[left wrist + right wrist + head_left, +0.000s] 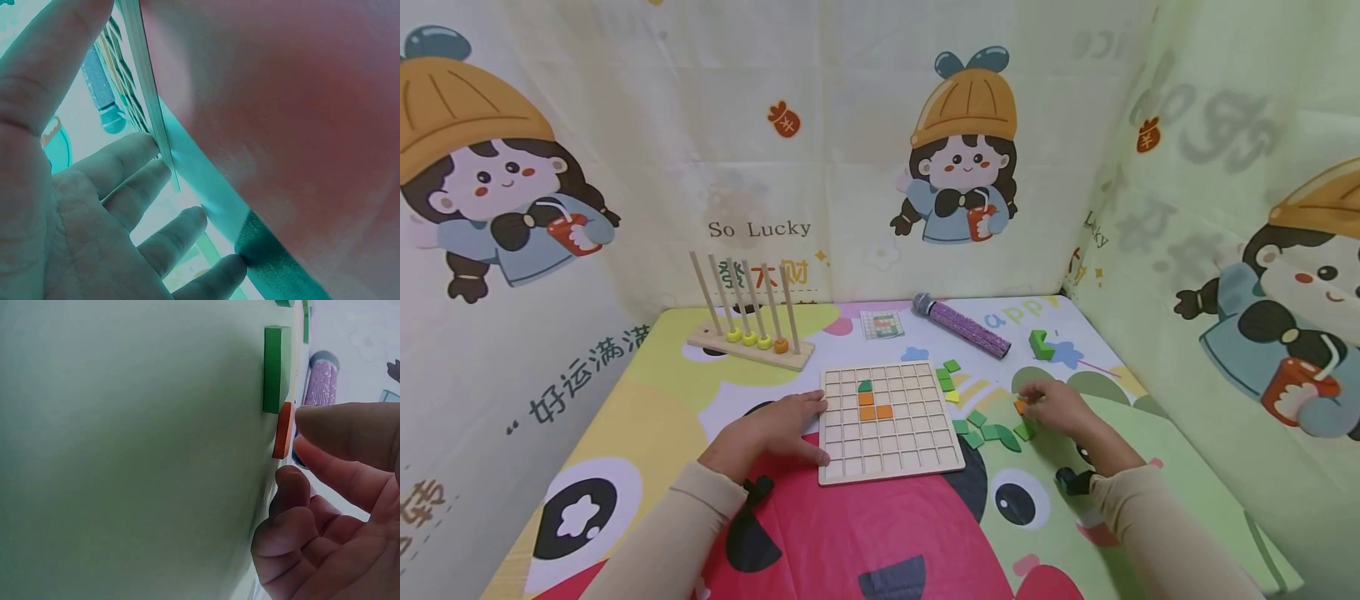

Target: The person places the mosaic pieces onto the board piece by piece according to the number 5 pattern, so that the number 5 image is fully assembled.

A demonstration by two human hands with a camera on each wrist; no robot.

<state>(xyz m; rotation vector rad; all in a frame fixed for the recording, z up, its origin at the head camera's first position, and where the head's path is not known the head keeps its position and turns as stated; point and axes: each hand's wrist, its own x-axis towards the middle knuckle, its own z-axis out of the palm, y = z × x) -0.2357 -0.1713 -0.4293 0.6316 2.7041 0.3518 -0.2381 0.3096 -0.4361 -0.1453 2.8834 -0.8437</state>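
Observation:
A wooden grid board (917,450) lies on the table. In its cells sit orange square tiles (867,413) and a green tile (865,386) with a curved edge. My left hand (775,429) rests at the board's left edge, fingers extended; in the left wrist view its fingertips touch the board's side (150,94). Right of the board, my right hand (1060,410) has thumb and forefinger at a loose orange tile (284,431). That tile lies on the table against a green tile (275,369). Whether the fingertips touch it is hard to tell.
Loose green tiles (975,419) and a yellow tile (952,397) lie along the board's right side. Behind stand a wooden peg rack (760,357) with beads, a small pattern card (882,325), a purple glitter microphone (966,327) and a green block (1040,344).

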